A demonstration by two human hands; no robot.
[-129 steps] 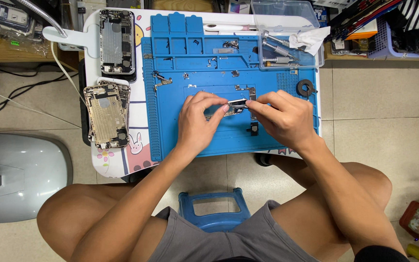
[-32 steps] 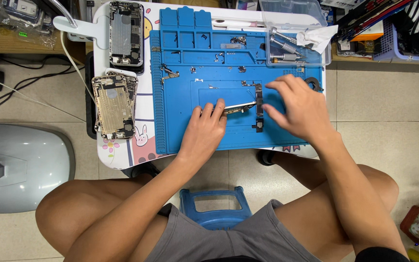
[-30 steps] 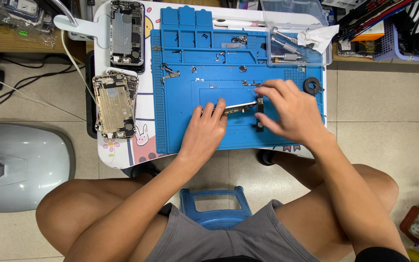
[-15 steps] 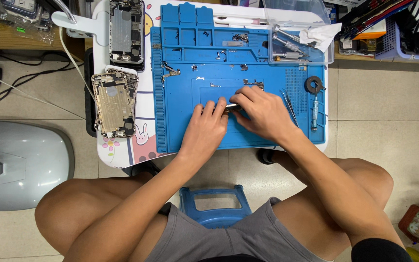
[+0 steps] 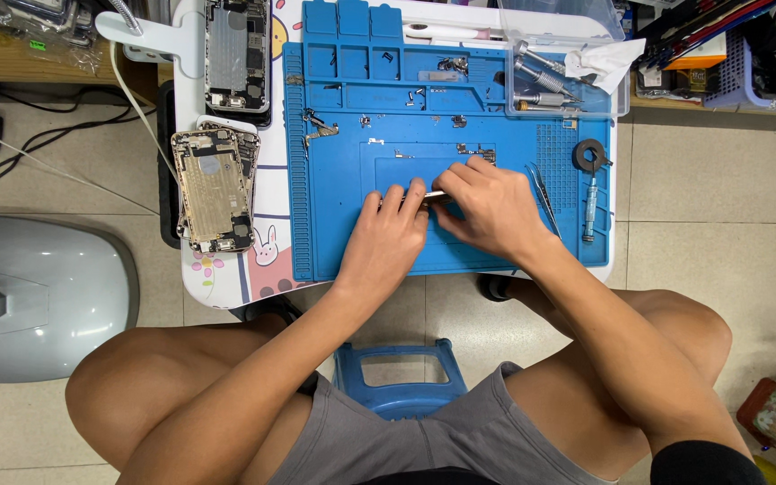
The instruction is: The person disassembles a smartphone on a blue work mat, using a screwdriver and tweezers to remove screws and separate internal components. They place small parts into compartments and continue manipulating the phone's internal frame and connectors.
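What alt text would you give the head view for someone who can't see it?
Seen from above, a seated person's left hand and right hand meet over a small metal part on a blue mat. Two opened phones lie left of the mat; tweezers and a screwdriver lie to the right.

— Were any packages, labels or screens in view?

— Few. A clear plastic box (image 5: pixel 577 54) sat at the blue mat's far right corner, holding metal tools and a white tissue. Clear plastic bags (image 5: pixel 33 22) lay far left on a wooden shelf — contents blurred.

— Any lit screen?

— None showed.
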